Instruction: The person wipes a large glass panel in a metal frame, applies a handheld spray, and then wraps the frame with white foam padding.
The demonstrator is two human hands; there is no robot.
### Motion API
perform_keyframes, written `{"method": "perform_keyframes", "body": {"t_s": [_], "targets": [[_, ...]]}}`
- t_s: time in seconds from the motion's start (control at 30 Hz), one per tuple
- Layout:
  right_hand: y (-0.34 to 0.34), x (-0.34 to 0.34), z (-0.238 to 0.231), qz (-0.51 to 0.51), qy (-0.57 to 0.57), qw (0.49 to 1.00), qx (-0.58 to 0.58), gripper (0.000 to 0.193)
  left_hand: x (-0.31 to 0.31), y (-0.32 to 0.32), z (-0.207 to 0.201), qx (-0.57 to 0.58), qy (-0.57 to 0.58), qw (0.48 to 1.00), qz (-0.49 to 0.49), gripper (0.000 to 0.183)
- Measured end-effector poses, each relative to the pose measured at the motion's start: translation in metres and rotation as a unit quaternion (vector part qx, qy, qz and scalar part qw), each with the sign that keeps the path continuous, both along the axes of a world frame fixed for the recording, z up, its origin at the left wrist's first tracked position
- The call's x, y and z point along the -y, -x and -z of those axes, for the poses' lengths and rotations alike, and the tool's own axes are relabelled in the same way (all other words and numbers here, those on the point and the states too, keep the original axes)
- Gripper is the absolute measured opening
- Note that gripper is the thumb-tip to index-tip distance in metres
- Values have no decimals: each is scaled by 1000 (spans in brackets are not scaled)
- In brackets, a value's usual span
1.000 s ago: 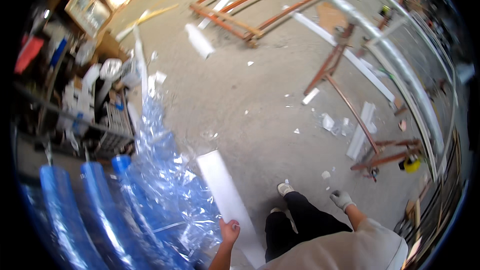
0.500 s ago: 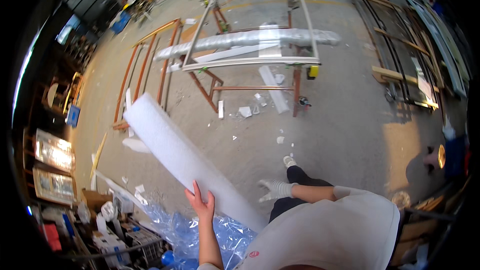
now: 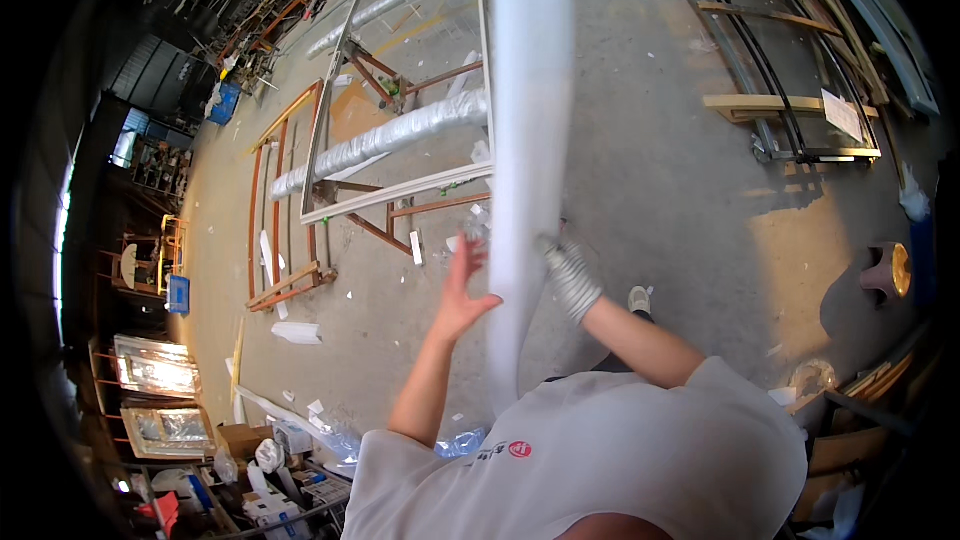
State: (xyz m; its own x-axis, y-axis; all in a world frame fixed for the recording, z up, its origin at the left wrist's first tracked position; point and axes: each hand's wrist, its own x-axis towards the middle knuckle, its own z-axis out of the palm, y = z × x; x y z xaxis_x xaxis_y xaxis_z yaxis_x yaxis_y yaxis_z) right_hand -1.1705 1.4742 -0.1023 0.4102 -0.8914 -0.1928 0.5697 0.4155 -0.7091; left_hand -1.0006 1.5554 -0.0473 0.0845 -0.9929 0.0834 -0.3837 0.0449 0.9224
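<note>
- Long white sheet [image 3: 525, 140] stands near upright in front of the person, edge-on to the camera, running from the top of view down to chest level; blurred.
- Left hand [image 3: 462, 290] bare, palm open, fingers spread, flat against the sheet's left side near its lower part; not wrapped round it.
- Right hand [image 3: 568, 270] in a grey glove, fingers curled round the sheet's right edge, clamping it just above the left hand's height.
- Sheet's lower end sits between the two forearms, just above the person's white shirt [image 3: 600, 460].
- Behind the sheet, on the concrete floor [image 3: 660, 170]: white frame [image 3: 400, 190] w/ foil-wrapped bars [image 3: 390, 140] across it, resting on brown metal stands [image 3: 420, 215].
- Left of that: red-brown frames [image 3: 275, 210] flat on the floor, white scraps near them.
- Upper right: dark glazed frame [image 3: 800, 70] on wooden battens.
- Far right: round brown reel [image 3: 890, 270] in shade.
- Lower left: clear plastic film [image 3: 340, 435], boxes, framed panels [image 3: 155, 375] by the wall.
- One shoe [image 3: 640, 298] shows just beside the right forearm.
</note>
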Motion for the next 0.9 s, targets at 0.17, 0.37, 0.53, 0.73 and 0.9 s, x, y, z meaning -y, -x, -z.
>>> {"method": "perform_keyframes", "body": {"t_s": [0.17,0.37,0.53,0.73,0.9], "targets": [[76,150,-45,87,-100,979,151,54,-16,64,40,92,-310,944,68,86],[116,282,-75,31,21,969,243,51,-51,72,97,11,-313,950,-5,63],[53,327,20,1,150,965,215,71,-8,53,112,-22,-336,942,-9,47],[-4,241,17,-268,202,941,-47,104,195,11,5,136,-43,983,-114,44],[-57,267,28,-227,1,973,48,62,330,14,-44,200,31,978,-50,42]]}}
